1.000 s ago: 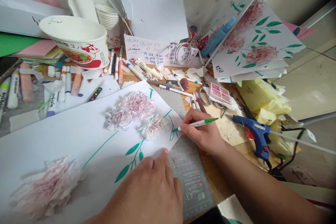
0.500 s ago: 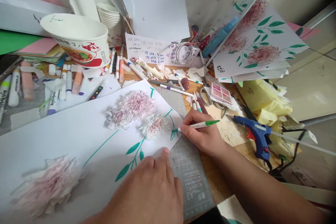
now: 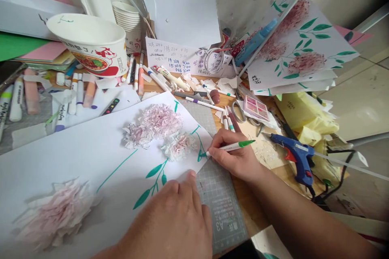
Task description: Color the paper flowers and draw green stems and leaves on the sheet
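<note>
My right hand pinches a green marker, its tip touching green lines near the right corner of a large white paper sheet. There the tip meets a small leaf shape at the foot of a drawn stem. Lying on the sheet's lower edge, my left hand is open with its fingers resting on the paper; some of them are hidden. Crumpled pink and white paper flowers sit on the sheet, with another flower at lower left. Green leaves are drawn between the hands and flowers.
A grey cutting mat lies beneath the sheet. To the right are a blue glue gun, scissors and a pink palette. Markers, a paper bowl and stacked cups stand behind. Painted sheets lean at right.
The green marker has shifted slightly, and the small leaf shape under its tip shows more green fill. My left hand stays in place on the paper.
</note>
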A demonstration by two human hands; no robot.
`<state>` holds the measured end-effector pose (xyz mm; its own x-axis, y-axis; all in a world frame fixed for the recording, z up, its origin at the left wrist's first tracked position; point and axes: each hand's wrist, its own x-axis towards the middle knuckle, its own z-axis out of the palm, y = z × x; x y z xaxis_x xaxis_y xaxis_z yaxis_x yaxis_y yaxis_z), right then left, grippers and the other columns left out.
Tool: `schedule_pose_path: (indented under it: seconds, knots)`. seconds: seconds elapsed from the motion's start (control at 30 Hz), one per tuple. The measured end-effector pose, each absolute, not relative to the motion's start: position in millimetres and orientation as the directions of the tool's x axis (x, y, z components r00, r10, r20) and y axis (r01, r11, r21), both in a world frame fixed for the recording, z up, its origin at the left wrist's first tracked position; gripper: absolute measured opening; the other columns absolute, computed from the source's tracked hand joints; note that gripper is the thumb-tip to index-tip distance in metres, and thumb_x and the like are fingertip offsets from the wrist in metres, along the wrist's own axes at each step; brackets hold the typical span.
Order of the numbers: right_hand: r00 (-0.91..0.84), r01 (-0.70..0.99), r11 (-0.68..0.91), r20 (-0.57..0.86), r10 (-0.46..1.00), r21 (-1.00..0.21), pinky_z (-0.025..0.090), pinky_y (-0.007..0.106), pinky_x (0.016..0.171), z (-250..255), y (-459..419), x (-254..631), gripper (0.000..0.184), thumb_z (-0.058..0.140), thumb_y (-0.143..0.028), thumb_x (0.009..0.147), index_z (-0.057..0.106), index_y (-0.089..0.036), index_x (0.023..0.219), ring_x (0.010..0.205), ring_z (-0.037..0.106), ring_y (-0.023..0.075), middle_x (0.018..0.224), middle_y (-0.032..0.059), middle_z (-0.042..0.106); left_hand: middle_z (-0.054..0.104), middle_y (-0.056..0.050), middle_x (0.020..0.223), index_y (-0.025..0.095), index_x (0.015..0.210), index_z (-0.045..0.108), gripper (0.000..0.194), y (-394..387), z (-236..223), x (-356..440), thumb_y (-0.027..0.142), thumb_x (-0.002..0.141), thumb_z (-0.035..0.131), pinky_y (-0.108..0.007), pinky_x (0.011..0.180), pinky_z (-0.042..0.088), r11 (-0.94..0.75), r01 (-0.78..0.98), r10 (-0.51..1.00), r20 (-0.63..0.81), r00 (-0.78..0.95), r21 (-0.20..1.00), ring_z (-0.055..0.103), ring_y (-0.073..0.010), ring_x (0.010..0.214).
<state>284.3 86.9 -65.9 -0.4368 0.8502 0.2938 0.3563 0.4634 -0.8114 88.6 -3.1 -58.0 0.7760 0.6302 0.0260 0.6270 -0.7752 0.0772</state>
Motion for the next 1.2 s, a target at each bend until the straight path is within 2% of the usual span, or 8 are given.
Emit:
schedule_pose_path:
  seconds: [0.1, 0.27, 0.43, 0.7, 0.97, 1.2]
  knots:
    - [-0.49, 0.338, 0.498, 0.302, 0.818, -0.798, 0.041, 0.022, 0.049, -65.0, 86.6, 284.1, 0.015, 0.062, -0.019, 0.08, 0.059, -0.016, 0.066, 0.052, 0.051, 0.0106, 0.058, 0.0005, 0.058, 0.066, -0.027, 0.122, 0.013, 0.093, 0.075, 0.032, -1.3, -61.3, 89.4, 0.019, 0.096, 0.044, -0.036, 0.071, 0.053, -0.775, 0.628, 0.631, 0.032, 0.775, 0.066, 0.07, -0.0321, 0.105]
    - [-0.452, 0.353, 0.487, 0.31, 0.836, -0.799, 0.04, 0.022, 0.049, -64.3, 86.0, 284.4, 0.016, 0.061, -0.018, 0.081, 0.057, -0.016, 0.065, 0.052, 0.051, 0.0104, 0.058, 0.0001, 0.057, 0.066, -0.028, 0.119, 0.013, 0.089, 0.076, 0.028, -0.5, -62.9, 91.4, 0.019, 0.094, 0.049, -0.034, 0.068, 0.053, -0.777, 0.627, 0.63, 0.07, 0.774, 0.058, 0.07, -0.0332, 0.105]
    - [-0.488, 0.334, 0.481, 0.288, 0.824, -0.811, 0.04, 0.023, 0.05, -65.7, 86.9, 285.7, 0.015, 0.061, -0.018, 0.081, 0.058, -0.017, 0.067, 0.053, 0.051, 0.0108, 0.059, 0.0001, 0.058, 0.068, -0.028, 0.116, 0.013, 0.087, 0.076, 0.029, -0.8, -62.5, 92.5, 0.02, 0.095, 0.049, -0.035, 0.07, 0.054, -0.768, 0.636, 0.64, 0.084, 0.763, 0.071, 0.068, -0.0336, 0.111]
    - [-0.385, 0.374, 0.424, 0.278, 0.88, -0.825, 0.039, 0.024, 0.051, -70.2, 90.4, 286.1, 0.016, 0.06, -0.019, 0.082, 0.057, -0.018, 0.066, 0.054, 0.05, 0.0113, 0.06, -0.0015, 0.056, 0.068, -0.029, 0.116, 0.013, 0.089, 0.076, 0.034, 0.3, -62.4, 91.0, 0.02, 0.097, 0.043, -0.037, 0.069, 0.053, -0.771, 0.633, 0.637, 0.054, 0.769, 0.075, 0.065, -0.0349, 0.114]
    - [-0.458, 0.333, 0.447, 0.272, 0.846, -0.83, 0.04, 0.025, 0.05, -67.3, 87.8, 286.7, 0.016, 0.061, -0.021, 0.081, 0.057, -0.018, 0.066, 0.052, 0.05, 0.0113, 0.058, -0.0017, 0.057, 0.066, -0.027, 0.123, 0.013, 0.096, 0.075, 0.035, -1.0, -57.9, 89.6, 0.02, 0.097, 0.041, -0.037, 0.074, 0.052, -0.766, 0.633, 0.634, -0.037, 0.773, 0.114, 0.063, -0.0338, 0.116]
    - [-0.358, 0.392, 0.402, 0.265, 0.895, -0.827, 0.039, 0.026, 0.051, -68.9, 91.4, 284.4, 0.017, 0.061, -0.02, 0.08, 0.055, -0.02, 0.064, 0.054, 0.05, 0.0121, 0.059, -0.0022, 0.055, 0.069, -0.027, 0.116, 0.013, 0.093, 0.075, 0.035, -1.7, -53.0, 89.6, 0.02, 0.098, 0.041, -0.038, 0.074, 0.051, -0.763, 0.632, 0.629, -0.067, 0.774, 0.138, 0.063, -0.0344, 0.116]
